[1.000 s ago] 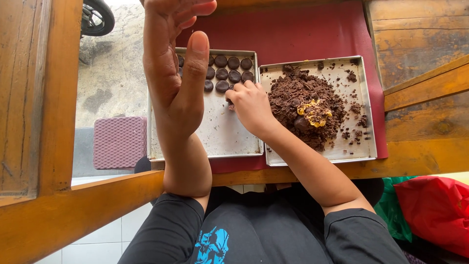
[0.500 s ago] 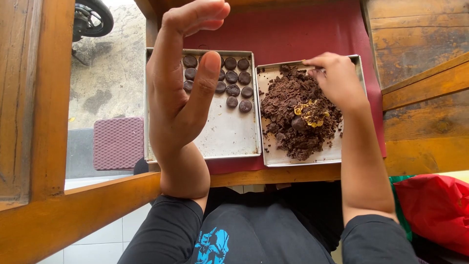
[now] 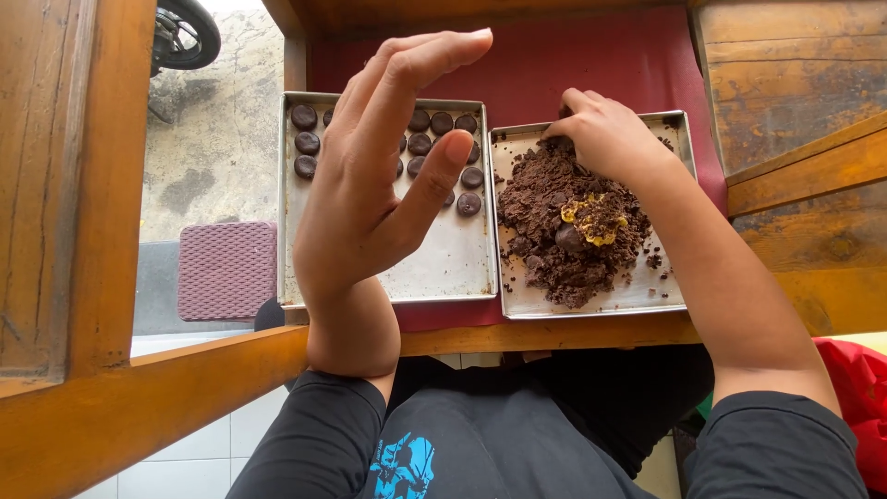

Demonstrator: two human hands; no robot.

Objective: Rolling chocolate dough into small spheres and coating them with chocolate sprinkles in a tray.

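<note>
Left tray (image 3: 443,277) held rows of dark round chocolate discs (image 3: 469,203) at its far end, some hidden behind the left hand (image 3: 374,189), raised w/ fingers wide, empty. Right tray (image 3: 637,296) held a brown crumb pile (image 3: 564,231) w/ yellow bits. Right hand (image 3: 605,139) dug into the pile's far edge, fingertips buried; grip unclear.

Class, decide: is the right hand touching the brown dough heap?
Touching. The head view shows the right hand with fingertips pressed into the dough heap at its far edge.
</note>
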